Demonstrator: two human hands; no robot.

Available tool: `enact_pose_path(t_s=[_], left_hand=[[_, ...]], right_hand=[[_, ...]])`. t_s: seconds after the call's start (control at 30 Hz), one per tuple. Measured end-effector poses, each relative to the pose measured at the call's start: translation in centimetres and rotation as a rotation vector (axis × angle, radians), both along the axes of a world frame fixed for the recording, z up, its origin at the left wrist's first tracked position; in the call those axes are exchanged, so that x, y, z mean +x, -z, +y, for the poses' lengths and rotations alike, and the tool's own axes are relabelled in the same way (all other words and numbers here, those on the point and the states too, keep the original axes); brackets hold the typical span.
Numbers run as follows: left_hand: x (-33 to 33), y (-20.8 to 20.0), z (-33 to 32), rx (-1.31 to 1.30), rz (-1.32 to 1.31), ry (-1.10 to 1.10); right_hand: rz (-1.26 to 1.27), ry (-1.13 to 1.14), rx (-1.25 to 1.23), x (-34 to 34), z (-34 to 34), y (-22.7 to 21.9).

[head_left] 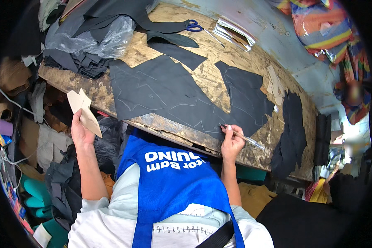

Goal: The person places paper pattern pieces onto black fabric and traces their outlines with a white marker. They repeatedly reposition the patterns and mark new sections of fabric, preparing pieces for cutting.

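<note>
My left hand [82,130] grips a tan cardboard pattern piece [83,108] with pointed ends, off the table's left front edge. Between the fingers of my right hand [232,142] is a clear-barrelled pen [252,141], its dark tip close to the front edge of a large black material sheet [153,89]. Pale outlines of angular shapes are drawn across that sheet. To its right, a second black piece [246,91] carries similar pale lines.
Blue-handled scissors [194,26] lie at the back beside a paper stack [234,34]. A clear plastic bag [107,39] and black scraps crowd the back left. Another black piece [289,132] rests at the right end of the worn wooden table [97,93]. Material heaps fill the left side.
</note>
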State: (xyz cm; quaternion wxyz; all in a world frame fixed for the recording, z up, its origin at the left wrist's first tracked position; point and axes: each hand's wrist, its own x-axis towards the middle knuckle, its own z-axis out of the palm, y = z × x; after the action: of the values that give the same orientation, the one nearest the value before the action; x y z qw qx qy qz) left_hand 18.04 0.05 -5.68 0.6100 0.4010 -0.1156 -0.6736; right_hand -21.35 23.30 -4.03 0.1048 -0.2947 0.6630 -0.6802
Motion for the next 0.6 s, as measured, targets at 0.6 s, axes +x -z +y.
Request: enact_pose_path(t_s=[0.6], left_hand=[[-4.2,0.0,-1.0,-0.291,-0.637,-0.078]], right_hand=[[0.771,-0.039,0.782,-1.9,-2.4,-4.1]])
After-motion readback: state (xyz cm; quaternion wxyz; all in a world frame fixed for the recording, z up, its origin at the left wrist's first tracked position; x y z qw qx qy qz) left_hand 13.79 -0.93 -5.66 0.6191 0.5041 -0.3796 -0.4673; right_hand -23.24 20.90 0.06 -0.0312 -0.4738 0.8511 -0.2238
